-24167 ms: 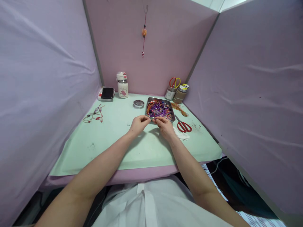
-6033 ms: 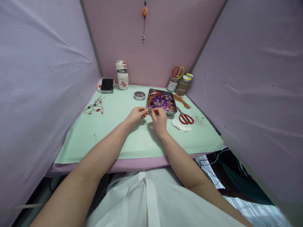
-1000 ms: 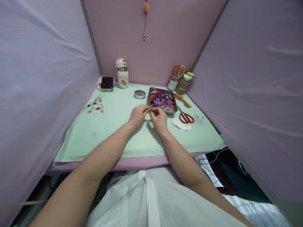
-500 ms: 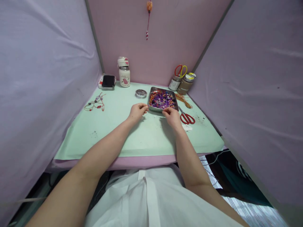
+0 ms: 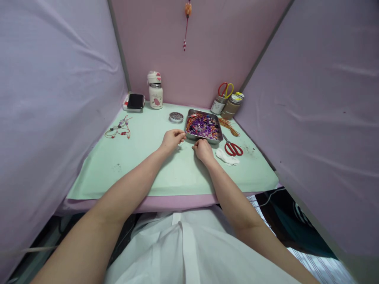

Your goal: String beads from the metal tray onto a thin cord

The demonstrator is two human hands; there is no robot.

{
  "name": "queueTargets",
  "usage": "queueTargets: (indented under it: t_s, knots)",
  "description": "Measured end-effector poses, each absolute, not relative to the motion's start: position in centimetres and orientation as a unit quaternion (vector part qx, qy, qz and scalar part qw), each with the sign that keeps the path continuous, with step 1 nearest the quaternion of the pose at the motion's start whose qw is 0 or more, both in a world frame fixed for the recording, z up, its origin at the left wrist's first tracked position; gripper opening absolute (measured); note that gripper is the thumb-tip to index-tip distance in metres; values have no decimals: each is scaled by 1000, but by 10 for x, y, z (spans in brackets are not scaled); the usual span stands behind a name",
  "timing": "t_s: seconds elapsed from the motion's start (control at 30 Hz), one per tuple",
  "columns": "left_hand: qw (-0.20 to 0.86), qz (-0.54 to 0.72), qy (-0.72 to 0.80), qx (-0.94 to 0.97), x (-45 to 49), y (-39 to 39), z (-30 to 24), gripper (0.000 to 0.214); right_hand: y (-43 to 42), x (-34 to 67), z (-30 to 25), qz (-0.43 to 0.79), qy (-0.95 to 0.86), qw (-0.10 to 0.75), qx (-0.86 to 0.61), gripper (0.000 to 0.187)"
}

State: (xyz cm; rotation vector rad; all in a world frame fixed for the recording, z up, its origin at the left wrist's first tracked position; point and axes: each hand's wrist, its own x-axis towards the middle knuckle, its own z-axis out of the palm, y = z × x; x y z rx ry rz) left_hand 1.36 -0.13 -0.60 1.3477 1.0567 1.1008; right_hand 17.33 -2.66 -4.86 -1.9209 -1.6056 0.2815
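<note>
Just off the near left corner of a metal tray (image 5: 204, 139), my left hand (image 5: 174, 140) is closed in a pinch; a thin pale strand shows below its fingers. What the fingertips hold is too small to make out. My right hand (image 5: 203, 150) is at the tray's near edge, thumb and fingers pinched together, the thing in them hidden. Purple, orange and dark beads (image 5: 203, 125) fill the tray. Right of the right hand lie red-handled scissors (image 5: 233, 149) and a bundle of white thread (image 5: 226, 157).
Behind the tray stand a small round container (image 5: 176, 117) and a white bottle (image 5: 155, 94). A phone (image 5: 136, 101) and beaded cords (image 5: 120, 129) are at left. Orange cord (image 5: 229, 127), a jar (image 5: 232, 106) and more scissors (image 5: 226, 90) are at right. Cloth walls enclose the table.
My right hand has moved left and toward me, from the tray's front right edge to near its front middle, uncovering the white thread. My left hand has stayed in place.
</note>
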Motion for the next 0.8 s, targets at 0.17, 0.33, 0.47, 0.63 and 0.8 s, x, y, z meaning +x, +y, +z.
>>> queueTargets:
  t_s: [0.17,0.33,0.47,0.63,0.8]
  knots:
    - [529,453,438,569,13,-1,-8,13,-32,174,-49,123,-609,385,-682,6]
    - [552,434,418,575,14,-1,-11,13,-43,172,-38,117,-604,513,-598,12]
    - [575,413,403,579,15,-2,-12,14,-49,168,-30,81,-631,533,-558,15]
    - [579,396,408,584,17,-3,-14,16,-52,166,-29,56,-664,512,-542,16]
    - [582,395,401,587,16,-5,-13,13,-53,165,-28,32,-680,487,-546,15]
